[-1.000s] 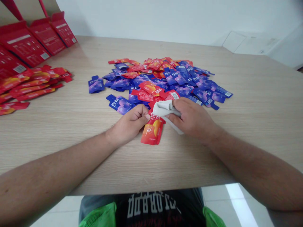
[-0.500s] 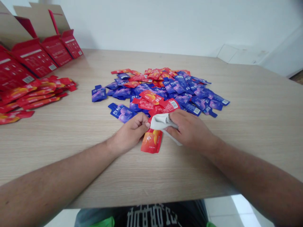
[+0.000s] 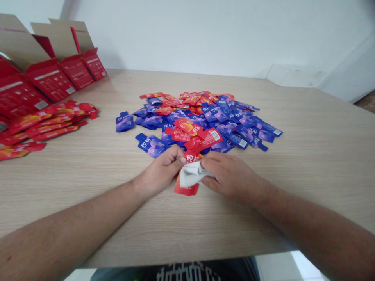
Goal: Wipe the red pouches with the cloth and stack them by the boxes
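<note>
A red and orange pouch (image 3: 186, 191) lies near the middle of the table, its printed upper part showing above a white cloth. My left hand (image 3: 164, 166) pinches the pouch's left edge between thumb and curled fingers. Bunched in my right hand (image 3: 227, 173), the white cloth (image 3: 190, 174) rests on the pouch and covers its middle. Just beyond the hands lies a mixed pile of red pouches (image 3: 187, 126) and blue pouches (image 3: 225, 128). One blue pouch (image 3: 152, 145) sits close to my left hand's fingers.
Open red cardboard boxes (image 3: 52, 80) stand in a row at the back left. Several red pouches (image 3: 52, 124) are stacked before them. A lone blue pouch (image 3: 124, 121) lies left of the pile. Behind the wooden table (image 3: 316, 156) rises a white wall.
My right hand has moved the cloth down the pouch, uncovering its printed upper part and covering its middle. The left hand keeps its hold. The whole view has shifted slightly.
</note>
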